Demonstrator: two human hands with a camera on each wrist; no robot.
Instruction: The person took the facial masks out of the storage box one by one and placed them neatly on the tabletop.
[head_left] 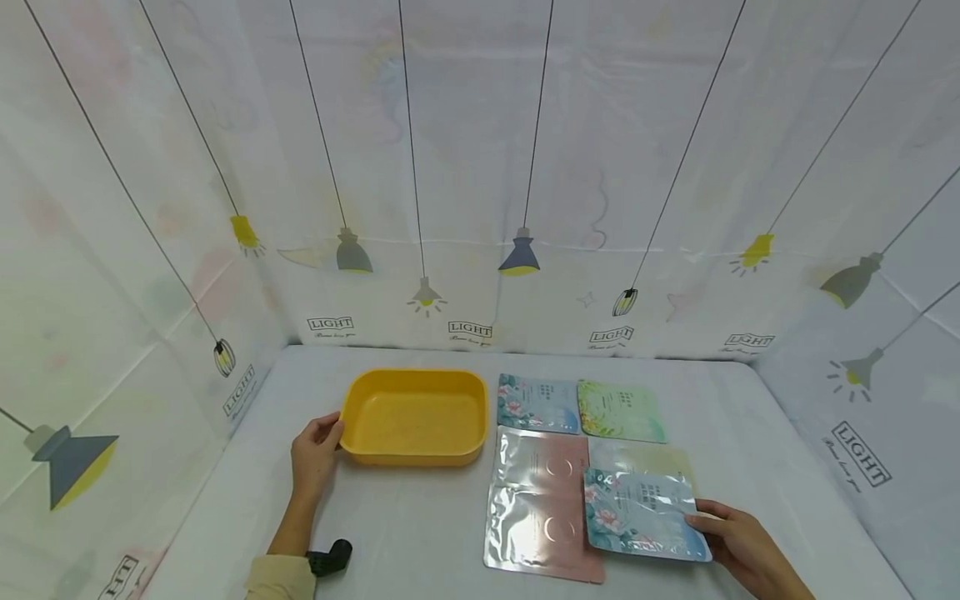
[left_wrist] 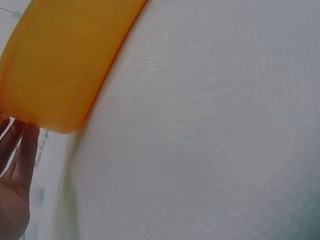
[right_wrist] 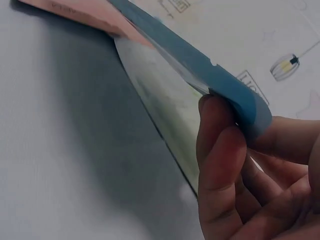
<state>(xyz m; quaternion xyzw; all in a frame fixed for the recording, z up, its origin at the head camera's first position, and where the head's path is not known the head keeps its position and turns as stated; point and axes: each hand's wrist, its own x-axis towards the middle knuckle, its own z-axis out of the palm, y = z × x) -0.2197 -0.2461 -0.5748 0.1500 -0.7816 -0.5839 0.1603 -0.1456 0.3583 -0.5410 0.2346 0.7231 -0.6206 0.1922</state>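
Note:
At the left end of a yellow plastic tray (head_left: 416, 417), my left hand (head_left: 315, 450) grips the rim. The left wrist view shows its fingers (left_wrist: 27, 155) against the tray's edge. My right hand (head_left: 738, 537) pinches the right edge of a blue floral face mask packet (head_left: 645, 512) between thumb and fingers. That packet is raised at the held edge and overlaps a pink and silver packet (head_left: 540, 533) and a pale yellow-green packet (head_left: 652, 458). In the right wrist view the blue packet (right_wrist: 200, 60) is seen edge-on above the pale packet (right_wrist: 165, 95).
Behind these lie another blue floral packet (head_left: 536, 404) and a green packet (head_left: 621, 411), side by side, right of the tray. A second pink and silver packet (head_left: 555, 458) lies just in front of them. Printed white curtains (head_left: 480, 167) enclose the white table (head_left: 420, 533).

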